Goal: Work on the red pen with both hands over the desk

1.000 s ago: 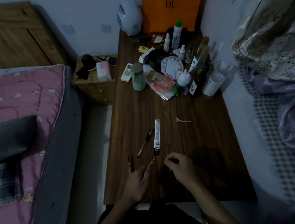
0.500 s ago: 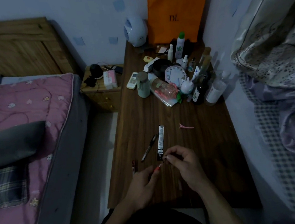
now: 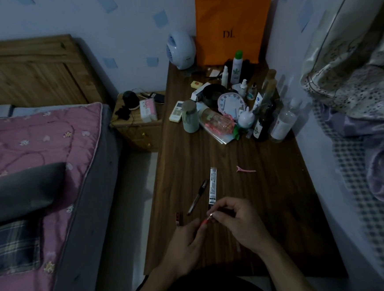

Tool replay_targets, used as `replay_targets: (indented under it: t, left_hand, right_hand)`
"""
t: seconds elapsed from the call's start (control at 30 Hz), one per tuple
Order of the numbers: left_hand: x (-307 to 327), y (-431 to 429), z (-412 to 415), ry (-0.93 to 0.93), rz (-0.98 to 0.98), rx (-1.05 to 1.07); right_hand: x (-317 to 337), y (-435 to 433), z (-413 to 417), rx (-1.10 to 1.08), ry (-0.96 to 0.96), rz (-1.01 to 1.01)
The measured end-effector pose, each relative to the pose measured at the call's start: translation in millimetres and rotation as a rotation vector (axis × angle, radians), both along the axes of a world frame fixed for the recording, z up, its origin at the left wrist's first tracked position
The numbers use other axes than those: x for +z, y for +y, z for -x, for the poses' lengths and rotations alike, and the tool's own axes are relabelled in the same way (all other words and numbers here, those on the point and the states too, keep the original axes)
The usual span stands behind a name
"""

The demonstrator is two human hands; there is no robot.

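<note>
Both hands meet over the near part of a dark wooden table (image 3: pixel 283 207). My left hand (image 3: pixel 185 244) holds a thin stick with an orange-red tip (image 3: pixel 204 222). My right hand (image 3: pixel 236 220) pinches a slim dark tube with a metal end (image 3: pixel 211 215), which touches that tip. Just beyond the hands lie a long narrow black-and-white package (image 3: pixel 212 187), a black pen (image 3: pixel 197 196) and a small dark red-labelled piece (image 3: pixel 178 218).
A pink hair clip (image 3: pixel 245 169) lies mid-table. Bottles, a clock, a cup, a remote and a pink container crowd the far end, with an orange bag (image 3: pixel 232 25) and white fan (image 3: pixel 181 49) behind. Bed at left, nightstand (image 3: pixel 138 124) beside it, bedding at right.
My right hand rose from the table and brought the dark tube to the orange tip that my left hand holds. The camera view tilted upward a little.
</note>
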State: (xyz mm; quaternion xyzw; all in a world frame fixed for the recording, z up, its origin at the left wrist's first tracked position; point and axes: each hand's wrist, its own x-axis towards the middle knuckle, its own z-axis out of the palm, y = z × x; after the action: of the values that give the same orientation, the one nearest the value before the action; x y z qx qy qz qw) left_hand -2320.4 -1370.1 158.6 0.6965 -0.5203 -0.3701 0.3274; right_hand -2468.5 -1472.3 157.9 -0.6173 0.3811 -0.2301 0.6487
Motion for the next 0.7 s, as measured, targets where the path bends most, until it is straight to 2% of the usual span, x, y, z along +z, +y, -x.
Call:
replay_targets:
  t: [0.17, 0.47, 0.7]
  left_hand:
    - [2.1, -0.2, -2.4, 0.014, 0.007, -0.008]
    - [0.6, 0.7, -5.1, 0.291, -0.068, -0.029]
    - [-11.6, 4.4, -5.0, 0.689, -0.253, 0.026]
  right_hand:
    - [-1.8, 0.5, -2.8, -0.001, -0.032, -0.053]
    - [-2.9, -6.3, 2.5, 0.068, -0.052, -0.110]
    - [-0.2, -16.9, 9.5, 0.207, 0.040, -0.041]
